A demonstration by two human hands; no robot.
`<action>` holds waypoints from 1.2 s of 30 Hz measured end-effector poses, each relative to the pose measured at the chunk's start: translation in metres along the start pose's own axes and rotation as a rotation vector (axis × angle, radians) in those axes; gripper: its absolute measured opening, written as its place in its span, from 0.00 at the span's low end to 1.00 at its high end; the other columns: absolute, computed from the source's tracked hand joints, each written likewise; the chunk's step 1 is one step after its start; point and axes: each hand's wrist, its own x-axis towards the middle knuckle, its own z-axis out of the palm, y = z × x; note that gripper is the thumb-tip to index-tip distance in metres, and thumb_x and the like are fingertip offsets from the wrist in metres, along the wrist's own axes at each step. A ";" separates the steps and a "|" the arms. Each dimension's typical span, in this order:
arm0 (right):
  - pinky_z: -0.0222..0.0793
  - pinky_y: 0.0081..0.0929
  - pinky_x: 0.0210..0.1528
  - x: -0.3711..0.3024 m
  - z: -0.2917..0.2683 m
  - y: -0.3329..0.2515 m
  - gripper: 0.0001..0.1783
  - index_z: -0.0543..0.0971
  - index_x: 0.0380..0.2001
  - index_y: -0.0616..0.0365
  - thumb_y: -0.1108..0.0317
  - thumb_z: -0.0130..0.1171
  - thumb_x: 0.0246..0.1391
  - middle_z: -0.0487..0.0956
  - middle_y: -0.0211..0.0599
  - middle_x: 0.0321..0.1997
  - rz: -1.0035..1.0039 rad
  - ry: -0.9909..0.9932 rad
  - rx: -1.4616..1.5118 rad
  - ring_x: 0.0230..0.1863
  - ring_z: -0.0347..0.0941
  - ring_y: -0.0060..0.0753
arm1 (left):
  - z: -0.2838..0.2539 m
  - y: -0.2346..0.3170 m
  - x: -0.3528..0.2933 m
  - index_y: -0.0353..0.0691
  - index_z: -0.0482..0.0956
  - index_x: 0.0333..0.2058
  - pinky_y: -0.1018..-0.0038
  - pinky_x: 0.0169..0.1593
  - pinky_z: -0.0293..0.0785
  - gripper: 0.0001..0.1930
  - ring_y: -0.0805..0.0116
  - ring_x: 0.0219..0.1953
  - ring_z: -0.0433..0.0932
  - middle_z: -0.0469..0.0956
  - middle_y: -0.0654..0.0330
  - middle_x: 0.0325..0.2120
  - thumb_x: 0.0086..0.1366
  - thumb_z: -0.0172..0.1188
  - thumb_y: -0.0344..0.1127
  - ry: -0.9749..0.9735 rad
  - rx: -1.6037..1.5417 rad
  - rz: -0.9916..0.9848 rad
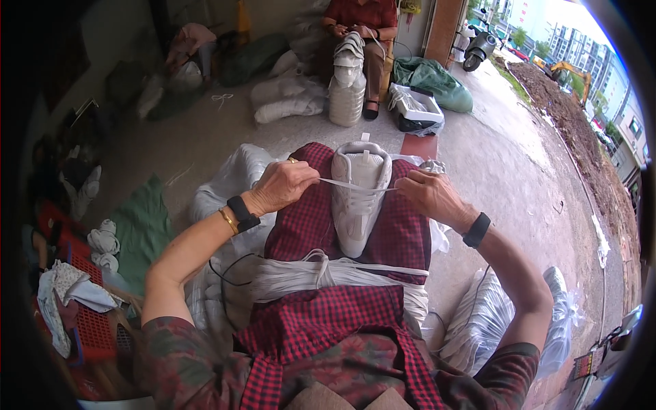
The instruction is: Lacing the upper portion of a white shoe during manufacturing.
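A white sneaker (354, 222) rests on my lap over the red-and-black checked apron (301, 232), its toe pointing toward me. A white shoelace (345, 184) runs through its upper eyelets and is drawn out to both sides. My left hand (283, 183) pinches one end of the lace, left of the shoe. Right of the shoe, my right hand (427, 195) grips the other end between closed fingers. Lower rows of lacing cross the tongue. Across my lap, nearer to me, lies a tied bundle of white laces (321, 275).
A seated co-worker (359, 20) is opposite, behind stacked white shoe pieces (348, 61). Plastic-wrapped bundles (478, 314) lie on the floor at my right. A red basket (92, 321) with cloths stands at my left. A box with laces (420, 106) sits ahead.
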 end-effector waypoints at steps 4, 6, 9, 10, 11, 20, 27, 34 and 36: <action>0.74 0.41 0.35 -0.031 -0.004 0.021 0.10 0.75 0.41 0.60 0.71 0.57 0.56 0.76 0.41 0.32 0.018 0.020 -0.049 0.35 0.77 0.45 | -0.016 -0.019 -0.022 0.41 0.82 0.37 0.65 0.36 0.76 0.05 0.57 0.30 0.79 0.79 0.57 0.27 0.61 0.62 0.29 0.072 0.041 -0.015; 0.77 0.38 0.41 -0.041 -0.026 0.027 0.11 0.75 0.43 0.61 0.75 0.55 0.56 0.80 0.43 0.37 0.102 -0.037 -0.082 0.40 0.78 0.46 | -0.037 -0.034 -0.044 0.40 0.82 0.39 0.65 0.38 0.76 0.08 0.55 0.33 0.80 0.80 0.55 0.29 0.61 0.63 0.29 0.089 0.119 -0.076; 0.77 0.37 0.42 -0.068 -0.072 0.041 0.08 0.75 0.39 0.60 0.76 0.55 0.55 0.80 0.40 0.36 0.238 -0.055 -0.254 0.39 0.79 0.43 | -0.090 -0.062 -0.077 0.39 0.81 0.39 0.63 0.39 0.75 0.07 0.51 0.34 0.79 0.79 0.54 0.29 0.61 0.62 0.27 0.112 0.290 -0.113; 0.77 0.36 0.40 -0.079 -0.091 0.045 0.05 0.75 0.38 0.60 0.74 0.56 0.58 0.80 0.41 0.35 0.284 -0.008 -0.309 0.37 0.79 0.43 | -0.112 -0.071 -0.088 0.38 0.81 0.39 0.63 0.39 0.75 0.08 0.51 0.35 0.78 0.79 0.53 0.29 0.61 0.62 0.26 0.114 0.338 -0.162; 0.77 0.36 0.38 -0.093 -0.111 0.050 0.04 0.76 0.37 0.59 0.73 0.56 0.59 0.81 0.41 0.35 0.353 0.029 -0.388 0.37 0.80 0.43 | -0.133 -0.078 -0.097 0.38 0.81 0.40 0.63 0.38 0.74 0.08 0.52 0.34 0.78 0.79 0.52 0.30 0.61 0.60 0.25 0.179 0.332 -0.209; 0.75 0.44 0.36 -0.288 -0.336 0.133 0.23 0.70 0.63 0.49 0.69 0.51 0.66 0.82 0.48 0.49 0.608 0.025 -1.261 0.40 0.81 0.51 | -0.315 -0.105 -0.159 0.40 0.79 0.49 0.66 0.42 0.74 0.12 0.53 0.36 0.78 0.78 0.52 0.32 0.69 0.55 0.28 0.402 0.788 -0.448; 0.78 0.39 0.42 -0.294 -0.360 0.103 0.15 0.77 0.54 0.52 0.71 0.52 0.65 0.77 0.41 0.54 0.619 0.290 -1.577 0.53 0.76 0.44 | -0.354 -0.107 -0.193 0.45 0.82 0.49 0.66 0.42 0.74 0.11 0.58 0.38 0.78 0.78 0.59 0.34 0.70 0.56 0.31 0.584 1.136 -0.295; 0.70 0.16 0.27 -0.147 -0.078 0.029 0.11 0.80 0.47 0.59 0.69 0.53 0.66 0.84 0.33 0.41 0.745 0.881 0.216 0.37 0.82 0.24 | -0.219 -0.090 -0.140 0.37 0.83 0.49 0.83 0.33 0.73 0.13 0.80 0.34 0.78 0.82 0.65 0.36 0.69 0.60 0.34 1.179 -0.030 -0.592; 0.70 0.16 0.27 -0.101 -0.023 0.001 0.06 0.79 0.41 0.62 0.72 0.56 0.64 0.83 0.33 0.37 0.805 0.735 0.572 0.36 0.81 0.23 | -0.161 -0.070 -0.095 0.34 0.82 0.49 0.84 0.34 0.73 0.14 0.82 0.34 0.77 0.81 0.65 0.37 0.69 0.59 0.34 1.026 -0.195 -0.657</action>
